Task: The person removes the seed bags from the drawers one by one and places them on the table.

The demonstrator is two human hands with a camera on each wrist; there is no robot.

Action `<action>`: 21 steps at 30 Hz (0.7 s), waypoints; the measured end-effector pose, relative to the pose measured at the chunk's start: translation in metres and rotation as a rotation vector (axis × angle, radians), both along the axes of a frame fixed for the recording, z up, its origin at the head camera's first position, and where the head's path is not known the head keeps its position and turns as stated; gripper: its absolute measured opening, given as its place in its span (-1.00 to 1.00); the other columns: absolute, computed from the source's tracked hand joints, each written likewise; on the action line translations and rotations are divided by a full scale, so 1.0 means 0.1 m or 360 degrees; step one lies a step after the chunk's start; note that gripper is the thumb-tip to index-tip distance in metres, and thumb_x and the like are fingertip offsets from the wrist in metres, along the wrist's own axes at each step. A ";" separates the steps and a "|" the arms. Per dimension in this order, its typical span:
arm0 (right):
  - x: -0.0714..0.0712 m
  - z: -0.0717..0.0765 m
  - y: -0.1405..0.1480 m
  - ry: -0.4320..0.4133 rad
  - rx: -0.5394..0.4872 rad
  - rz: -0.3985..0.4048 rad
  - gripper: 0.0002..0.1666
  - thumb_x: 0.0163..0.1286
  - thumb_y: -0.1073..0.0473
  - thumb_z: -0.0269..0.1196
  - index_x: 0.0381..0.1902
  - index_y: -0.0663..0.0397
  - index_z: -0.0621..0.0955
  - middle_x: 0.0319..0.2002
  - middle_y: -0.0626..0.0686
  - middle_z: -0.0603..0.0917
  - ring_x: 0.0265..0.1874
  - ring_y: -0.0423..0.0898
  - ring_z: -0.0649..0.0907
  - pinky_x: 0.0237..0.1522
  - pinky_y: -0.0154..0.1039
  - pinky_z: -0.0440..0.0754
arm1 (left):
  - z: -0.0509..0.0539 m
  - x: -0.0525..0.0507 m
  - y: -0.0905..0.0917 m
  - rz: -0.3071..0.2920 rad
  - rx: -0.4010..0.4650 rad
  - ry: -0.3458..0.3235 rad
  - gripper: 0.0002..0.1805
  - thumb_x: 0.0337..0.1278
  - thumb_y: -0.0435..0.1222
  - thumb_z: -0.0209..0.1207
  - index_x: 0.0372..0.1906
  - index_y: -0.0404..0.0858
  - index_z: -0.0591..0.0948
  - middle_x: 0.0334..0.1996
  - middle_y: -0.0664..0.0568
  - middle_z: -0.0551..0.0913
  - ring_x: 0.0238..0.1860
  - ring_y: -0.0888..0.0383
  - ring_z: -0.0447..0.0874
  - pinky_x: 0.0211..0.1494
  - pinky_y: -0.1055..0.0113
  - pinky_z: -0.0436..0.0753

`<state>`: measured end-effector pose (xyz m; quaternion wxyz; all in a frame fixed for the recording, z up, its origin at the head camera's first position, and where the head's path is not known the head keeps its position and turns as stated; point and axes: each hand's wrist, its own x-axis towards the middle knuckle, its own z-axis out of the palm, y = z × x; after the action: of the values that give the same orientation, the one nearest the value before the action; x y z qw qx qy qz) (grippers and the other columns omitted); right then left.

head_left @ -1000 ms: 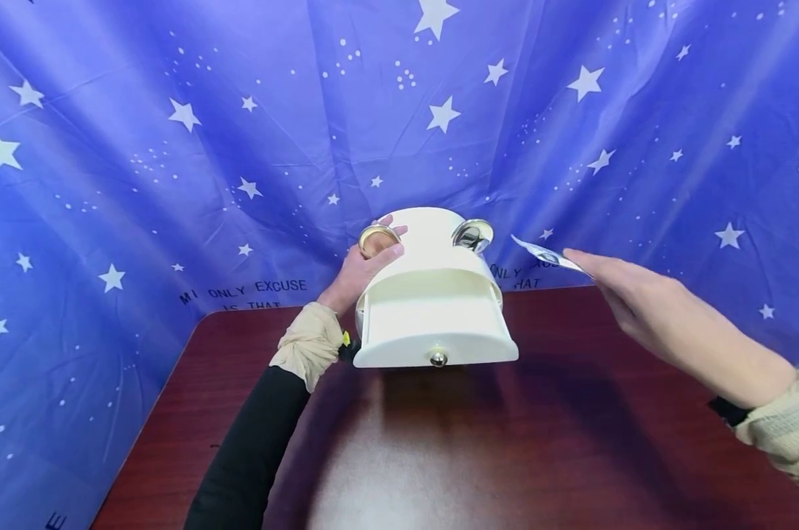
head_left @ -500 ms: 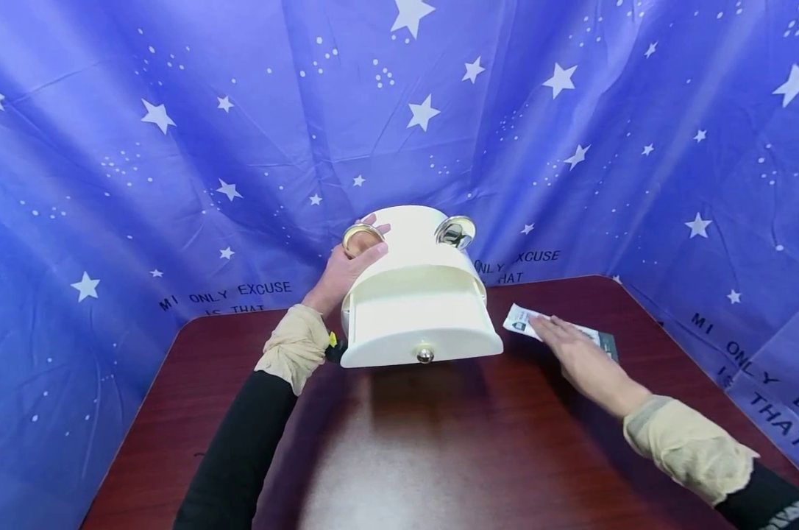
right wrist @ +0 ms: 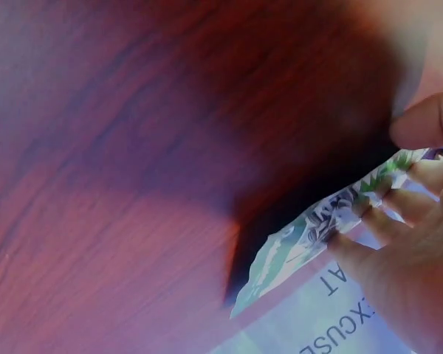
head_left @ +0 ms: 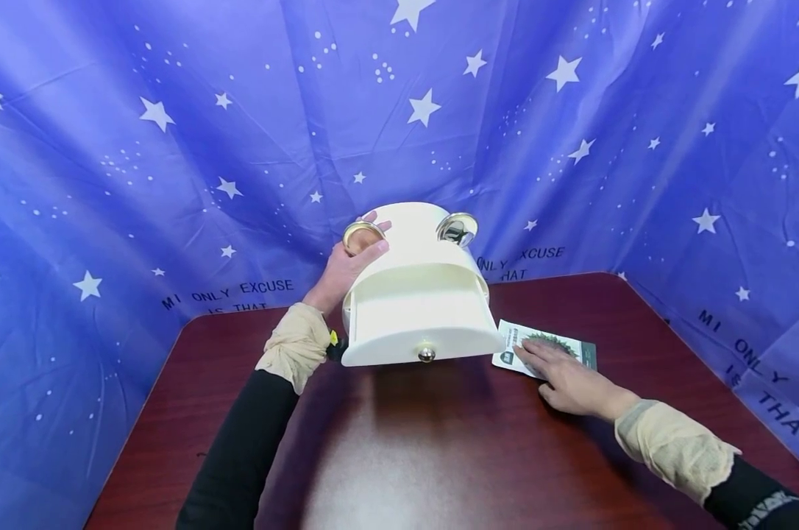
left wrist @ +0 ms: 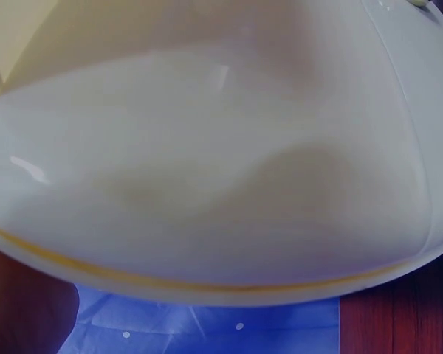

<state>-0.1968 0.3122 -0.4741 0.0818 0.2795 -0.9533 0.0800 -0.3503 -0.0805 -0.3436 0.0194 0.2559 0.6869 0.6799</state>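
In the head view my left hand point(head_left: 344, 271) grips the upper left of a white rounded case point(head_left: 416, 254), its thumb and fingers around a gold-rimmed round ear point(head_left: 363, 239). The case's drawer point(head_left: 422, 347), with a small metal knob, stands pulled out. My right hand point(head_left: 577, 384) rests with fairly straight fingers on a white and green packet point(head_left: 567, 344), just right of the drawer front. The right wrist view shows the fingertips on the packet point(right wrist: 325, 228) and the thumb apart from it. Smooth white casing point(left wrist: 207, 162) fills most of the left wrist view.
A second round ear point(head_left: 457, 230) with a shiny rim is on the case's upper right. The dark red wooden table point(head_left: 399, 456) has its back corners near the blue star-patterned curtain point(head_left: 240, 147), which surrounds it at the back and sides.
My right hand has come down and inward from the right, bringing the packet from the air to the tabletop beside the drawer. My left hand keeps its grip on the case.
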 end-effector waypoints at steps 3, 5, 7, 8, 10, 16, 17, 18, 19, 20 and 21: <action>-0.01 0.04 -0.01 -0.0072 0.0000 -0.0023 -0.15 0.11 0.31 0.34 0.43 0.27 0.42 0.38 0.37 0.49 0.35 0.36 0.50 0.31 0.28 0.50 | 0.00 0.00 -0.01 0.0001 0.0004 -0.0016 -0.29 0.43 -0.29 0.17 0.59 -0.06 0.20 0.45 -0.01 0.51 0.41 0.10 0.53 0.35 0.55 0.52; -0.01 0.08 -0.03 -0.0119 0.0020 -0.0038 -0.16 0.14 0.31 0.33 0.43 0.27 0.42 0.38 0.37 0.49 0.36 0.36 0.49 0.32 0.30 0.51 | -0.01 0.00 -0.02 -0.0007 0.0001 -0.0025 -0.29 0.43 -0.29 0.16 0.59 -0.05 0.21 0.45 0.00 0.51 0.42 0.11 0.52 0.35 0.54 0.53; -0.03 0.12 -0.05 -0.0127 0.0027 -0.0076 -0.20 0.17 0.31 0.32 0.42 0.23 0.44 0.36 0.33 0.53 0.34 0.31 0.54 0.27 0.25 0.57 | -0.01 -0.01 -0.01 -0.0017 -0.0005 -0.0030 -0.29 0.43 -0.27 0.16 0.59 -0.04 0.21 0.45 0.01 0.50 0.42 0.11 0.52 0.37 0.53 0.52; -0.04 0.15 -0.07 -0.0102 0.0016 -0.0091 -0.23 0.18 0.30 0.31 0.41 0.20 0.46 0.33 0.31 0.56 0.31 0.28 0.58 0.23 0.22 0.61 | -0.01 -0.01 -0.01 -0.0022 -0.0009 -0.0031 -0.29 0.43 -0.27 0.16 0.59 -0.04 0.21 0.45 0.01 0.50 0.42 0.11 0.52 0.37 0.52 0.52; -0.08 0.24 -0.11 -0.0003 -0.0021 -0.0130 -0.28 0.19 0.29 0.31 0.37 0.13 0.51 0.26 0.25 0.65 0.15 0.17 0.69 0.03 0.14 0.72 | -0.01 -0.02 0.00 -0.0020 -0.0021 -0.0022 -0.29 0.43 -0.26 0.16 0.59 -0.02 0.22 0.45 0.02 0.51 0.42 0.13 0.52 0.38 0.52 0.51; -0.19 0.84 -0.45 0.0459 -0.0285 -0.0104 -0.42 0.29 0.19 0.31 0.30 -0.04 0.59 0.18 0.11 0.73 -0.03 0.03 0.74 -0.11 0.03 0.75 | 0.00 -0.04 0.00 -0.0010 -0.0007 0.0011 -0.29 0.42 -0.26 0.17 0.58 -0.05 0.22 0.44 -0.01 0.51 0.41 0.11 0.52 0.40 0.51 0.49; -0.20 0.97 -0.52 0.0524 -0.0333 -0.0068 -0.42 0.30 0.18 0.32 0.31 -0.05 0.59 0.21 0.09 0.71 0.04 0.04 0.74 -0.04 0.02 0.74 | 0.00 -0.04 0.00 -0.0012 0.0001 0.0009 -0.29 0.42 -0.27 0.17 0.58 -0.06 0.22 0.44 -0.01 0.51 0.42 0.09 0.52 0.40 0.51 0.49; -0.20 1.09 -0.60 0.0581 -0.0382 -0.0021 -0.41 0.30 0.17 0.34 0.32 -0.05 0.58 0.24 0.09 0.70 0.12 0.06 0.72 0.04 0.03 0.72 | 0.00 -0.04 0.00 -0.0010 0.0005 0.0006 -0.30 0.42 -0.27 0.17 0.58 -0.06 0.23 0.44 -0.01 0.51 0.42 0.08 0.52 0.39 0.52 0.50; -0.19 1.21 -0.68 0.0626 -0.0423 0.0024 -0.39 0.31 0.15 0.36 0.34 -0.06 0.57 0.27 0.08 0.68 0.21 0.08 0.68 0.14 0.02 0.69 | 0.00 -0.03 0.00 -0.0010 0.0008 0.0000 -0.30 0.42 -0.27 0.17 0.58 -0.06 0.23 0.44 -0.01 0.51 0.42 0.06 0.52 0.39 0.52 0.50; -0.17 1.32 -0.77 0.0658 -0.0462 0.0073 -0.38 0.33 0.12 0.36 0.36 -0.06 0.56 0.31 0.08 0.65 0.27 0.08 0.65 0.24 0.00 0.64 | 0.00 -0.03 0.00 -0.0013 0.0015 -0.0004 -0.30 0.42 -0.28 0.17 0.58 -0.07 0.23 0.44 -0.02 0.51 0.43 0.03 0.51 0.39 0.52 0.51; -0.16 1.41 -0.85 0.0685 -0.0496 0.0130 -0.38 0.36 0.06 0.34 0.37 -0.05 0.54 0.33 0.09 0.63 0.30 0.08 0.62 0.31 -0.01 0.59 | 0.00 -0.03 0.00 -0.0014 0.0021 -0.0007 -0.29 0.42 -0.28 0.17 0.58 -0.08 0.23 0.44 -0.02 0.52 0.44 0.00 0.50 0.38 0.51 0.51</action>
<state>-0.2126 0.2271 -0.3329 0.3215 0.3124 -0.8780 0.1677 -0.3528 -0.0802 -0.3434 0.0223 0.2576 0.6813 0.6848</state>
